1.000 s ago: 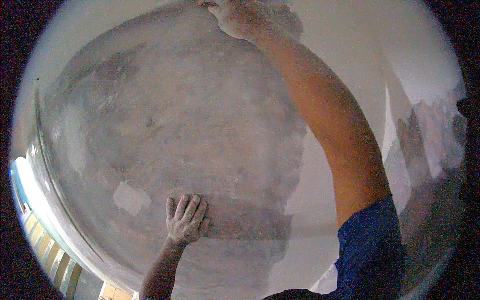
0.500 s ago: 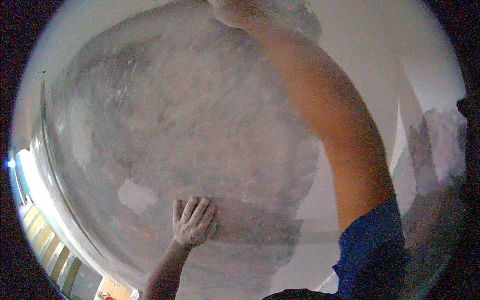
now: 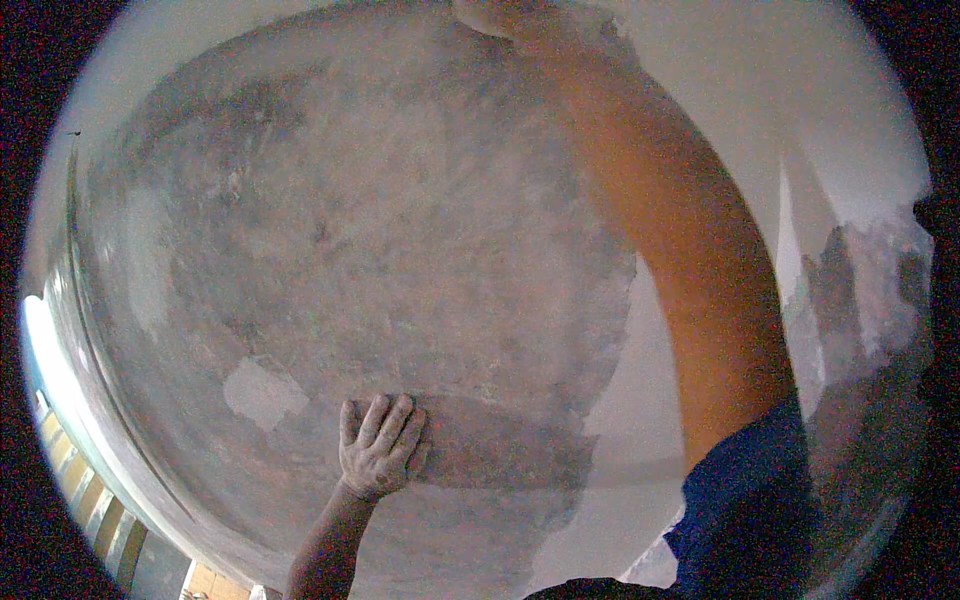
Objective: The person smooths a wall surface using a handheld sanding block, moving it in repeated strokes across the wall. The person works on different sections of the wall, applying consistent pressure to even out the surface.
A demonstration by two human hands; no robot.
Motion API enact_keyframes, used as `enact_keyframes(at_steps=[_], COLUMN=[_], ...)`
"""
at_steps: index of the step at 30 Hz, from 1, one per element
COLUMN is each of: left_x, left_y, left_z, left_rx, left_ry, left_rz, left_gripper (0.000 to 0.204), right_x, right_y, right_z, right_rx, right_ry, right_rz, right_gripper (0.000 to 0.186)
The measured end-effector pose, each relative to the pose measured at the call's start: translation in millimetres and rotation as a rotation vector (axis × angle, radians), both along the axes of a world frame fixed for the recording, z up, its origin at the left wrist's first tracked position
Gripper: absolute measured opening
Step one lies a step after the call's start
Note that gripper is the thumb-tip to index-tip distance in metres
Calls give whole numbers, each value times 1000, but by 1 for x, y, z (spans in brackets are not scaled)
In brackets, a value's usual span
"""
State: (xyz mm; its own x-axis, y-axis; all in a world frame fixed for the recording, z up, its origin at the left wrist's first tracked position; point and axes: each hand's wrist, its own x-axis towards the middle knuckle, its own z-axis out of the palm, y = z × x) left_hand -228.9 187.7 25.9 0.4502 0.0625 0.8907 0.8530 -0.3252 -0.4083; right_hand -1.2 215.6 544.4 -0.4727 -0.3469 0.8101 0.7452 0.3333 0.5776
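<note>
Right arm raised, left hand flat on a grey wall
From a blue sleeve, the arm curves up to the right hand, cut off at the upper edge; its grip cannot be told. The left hand is open, fingers slightly spread, palm against the wall, forearm slanting up from below. The wall spreads behind both.

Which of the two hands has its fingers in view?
The left hand, low in the view, its dusty fingers laid against the grey surface. The right hand is cut off by the top edge, its fingers out of sight.
</note>
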Motion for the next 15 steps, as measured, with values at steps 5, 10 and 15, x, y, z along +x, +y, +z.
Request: enact_keyframes(at_steps=[5, 10, 15], left_x=[2, 11, 11], left_y=[4, 6, 7], left_z=[-3, 3, 4], left_rx=[30, 66, 54], left_ry=[4, -5, -9], left_rz=[-5, -39, -37], left_gripper=[42, 41, 40], right_x=[99, 59, -43], right_y=[-38, -14, 19], right_z=[3, 8, -8], right_rx=[-61, 124, 47], right_ry=[186, 131, 106], right_rz=[-101, -235, -135], right_gripper=[28, 31, 34])
